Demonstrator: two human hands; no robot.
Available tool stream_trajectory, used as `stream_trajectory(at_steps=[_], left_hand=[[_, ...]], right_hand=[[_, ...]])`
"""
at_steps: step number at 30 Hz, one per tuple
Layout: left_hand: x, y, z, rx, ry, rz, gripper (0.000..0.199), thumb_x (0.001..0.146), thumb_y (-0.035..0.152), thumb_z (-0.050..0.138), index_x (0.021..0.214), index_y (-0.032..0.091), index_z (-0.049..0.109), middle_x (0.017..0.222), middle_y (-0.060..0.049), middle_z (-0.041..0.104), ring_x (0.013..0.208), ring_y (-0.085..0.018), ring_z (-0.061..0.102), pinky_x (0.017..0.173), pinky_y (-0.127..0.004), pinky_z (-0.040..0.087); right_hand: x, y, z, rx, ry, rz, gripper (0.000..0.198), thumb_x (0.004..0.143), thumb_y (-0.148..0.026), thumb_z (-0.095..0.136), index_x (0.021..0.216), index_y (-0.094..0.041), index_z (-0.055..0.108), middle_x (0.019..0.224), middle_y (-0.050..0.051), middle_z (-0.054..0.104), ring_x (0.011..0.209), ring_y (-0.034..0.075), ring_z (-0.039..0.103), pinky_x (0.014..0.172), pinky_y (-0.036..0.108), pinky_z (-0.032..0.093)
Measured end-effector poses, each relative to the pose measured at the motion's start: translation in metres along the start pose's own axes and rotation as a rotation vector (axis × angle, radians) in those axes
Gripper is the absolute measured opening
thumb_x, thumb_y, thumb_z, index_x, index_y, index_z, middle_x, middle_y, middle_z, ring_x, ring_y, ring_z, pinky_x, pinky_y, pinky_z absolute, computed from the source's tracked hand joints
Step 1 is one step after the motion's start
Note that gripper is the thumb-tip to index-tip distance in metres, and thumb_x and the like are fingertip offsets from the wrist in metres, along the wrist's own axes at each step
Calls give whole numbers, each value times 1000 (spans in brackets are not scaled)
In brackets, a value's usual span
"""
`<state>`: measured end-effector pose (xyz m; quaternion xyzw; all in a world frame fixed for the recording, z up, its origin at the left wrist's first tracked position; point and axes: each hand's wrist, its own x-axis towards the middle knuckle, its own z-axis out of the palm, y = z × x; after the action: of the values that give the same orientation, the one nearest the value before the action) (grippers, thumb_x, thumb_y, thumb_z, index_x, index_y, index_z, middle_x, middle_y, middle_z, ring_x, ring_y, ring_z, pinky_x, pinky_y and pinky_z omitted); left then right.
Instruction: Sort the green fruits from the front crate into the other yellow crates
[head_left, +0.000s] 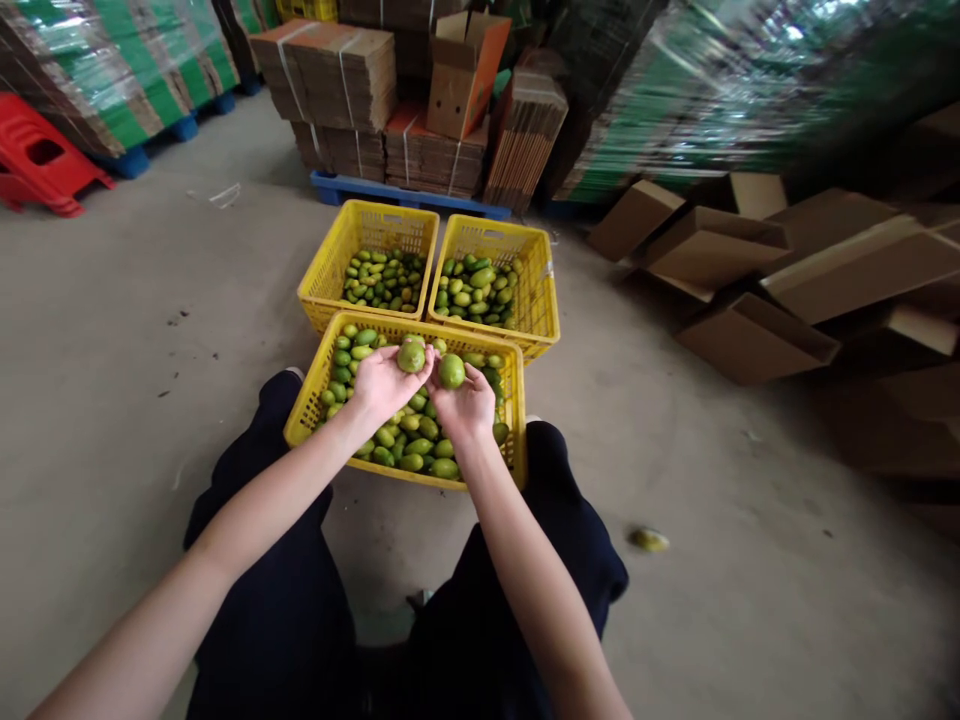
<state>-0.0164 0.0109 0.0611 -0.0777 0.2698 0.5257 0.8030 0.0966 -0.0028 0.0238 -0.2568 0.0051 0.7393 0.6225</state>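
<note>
Above the front yellow crate (405,478), my two hands are side by side, their fingertips close together. My left hand (381,385) has its palm up and its fingers curled around a green lime (411,355). A second green lime (451,371) sits in my right hand (466,403), palm up, held by the fingers and thumb. Both limes show a rounded end toward me. Below my hands, the front crate holds many green and yellowish limes (411,462). My wrists and hands hide part of them.
Behind it stand a left yellow crate (319,290) and a right yellow crate (540,285), both holding green fruit. Flattened cartons (337,80) are stacked on a blue pallet (375,190). Open cardboard boxes (720,245) are at right, a red stool (45,165) at left, one fruit (649,540) on the floor.
</note>
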Motion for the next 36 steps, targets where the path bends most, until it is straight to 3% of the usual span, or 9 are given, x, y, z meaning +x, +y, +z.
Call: stream_trajectory(at_steps=[5, 11, 14, 18, 22, 26, 31, 34, 36], left_hand=[[7, -3, -1, 53, 12, 5, 15, 93, 14, 44, 89, 15, 58, 81, -8, 66, 82, -16, 68, 71, -24, 61], [13, -3, -6, 117, -25, 191, 7, 88, 11, 59, 90, 16, 63, 79, -2, 69, 81, -11, 69, 77, -18, 57], [2, -1, -1, 380, -189, 299, 17, 79, 6, 67, 92, 17, 67, 91, -3, 71, 92, -12, 68, 85, -20, 54], [-25, 2, 10, 838, -393, 612, 41, 63, 2, 79, 98, 22, 73, 114, -5, 69, 115, -19, 60, 99, -26, 48], [-31, 9, 6, 1079, -404, 846, 45, 60, 10, 85, 101, 25, 76, 120, -7, 60, 124, -23, 53, 101, -27, 48], [-15, 17, -7, 1223, -424, 950, 53, 61, 23, 88, 112, 27, 74, 107, -4, 52, 111, -20, 55, 97, -31, 51], [-3, 20, -10, 1126, -455, 777, 58, 59, 26, 89, 114, 27, 72, 109, -4, 59, 105, -19, 58, 94, -31, 51], [-3, 23, -5, 831, -419, 427, 44, 70, 27, 79, 112, 20, 71, 105, -6, 68, 98, -20, 65, 92, -32, 52], [-4, 26, -2, 658, -359, 188, 35, 82, 29, 63, 113, 15, 68, 101, -9, 71, 88, -19, 69, 86, -33, 55]], right_hand=[[2, 3, -16, -37, 53, 27, 20, 92, -28, 44, 89, -20, 62, 84, 7, 72, 92, 21, 69, 94, 46, 56], [-4, -5, -10, -150, 62, -30, 16, 92, -31, 54, 87, -20, 65, 77, 0, 71, 73, 13, 69, 70, 26, 58], [-9, -11, 4, -280, -47, -228, 14, 83, -28, 66, 95, -22, 68, 94, -1, 74, 78, 13, 69, 77, 28, 58], [-22, -20, 14, -538, -135, -499, 39, 73, -22, 77, 110, -28, 69, 110, -1, 74, 97, 15, 69, 97, 33, 53], [-34, -26, 12, -1001, -211, -791, 45, 71, -14, 76, 112, -29, 70, 120, 1, 71, 121, 20, 60, 114, 38, 40], [-34, -20, 3, -1244, -212, -1009, 43, 77, -18, 71, 118, -27, 63, 121, 4, 70, 119, 22, 63, 110, 43, 45], [-29, -16, 4, -1188, -209, -989, 37, 77, -26, 74, 111, -25, 59, 118, 6, 70, 117, 22, 64, 104, 41, 49], [-26, -21, 9, -974, -187, -717, 31, 75, -34, 74, 101, -23, 61, 112, 6, 72, 105, 23, 67, 94, 40, 53], [-22, -25, 10, -774, -177, -464, 25, 78, -38, 66, 97, -21, 62, 101, 5, 74, 82, 19, 68, 75, 34, 56]])
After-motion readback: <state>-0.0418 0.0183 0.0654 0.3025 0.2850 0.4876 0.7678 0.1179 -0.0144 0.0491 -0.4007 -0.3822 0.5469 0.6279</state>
